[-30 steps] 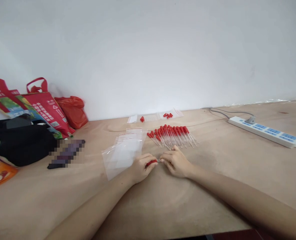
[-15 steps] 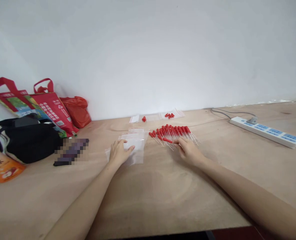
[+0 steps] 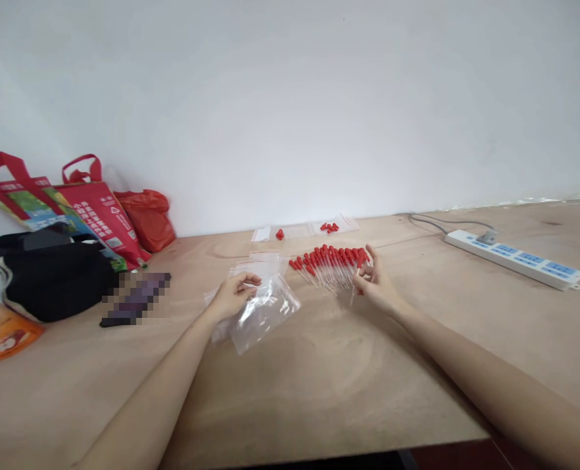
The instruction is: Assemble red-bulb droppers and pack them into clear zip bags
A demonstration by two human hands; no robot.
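My left hand (image 3: 235, 295) has its fingers curled over a clear zip bag (image 3: 263, 320), which is lifted and tilted toward me. Beneath and behind it lie more flat zip bags (image 3: 265, 259) with red seal lines. Between thumb and fingers, my right hand (image 3: 374, 282) pinches one red-tipped stick (image 3: 362, 257), held nearly upright with its thin pale stem pointing down; the index finger is raised. Just left of that hand, a pile of red-tipped sticks (image 3: 326, 256) is spread in rows, red ends toward the wall.
Against the wall lie clear bags (image 3: 297, 231) with small red pieces (image 3: 329, 228) on them. A white power strip (image 3: 515, 259) with a grey cable is at the right. On the left are a black bag (image 3: 49, 277), red shopping bags (image 3: 98, 212), an orange pouch (image 3: 6, 329) and a pixelated dark object (image 3: 140, 300).
My left hand has closed on the top zip bag and lifted it off the stack. The stick in my right hand has turned from lying flat to nearly upright, slightly farther right.
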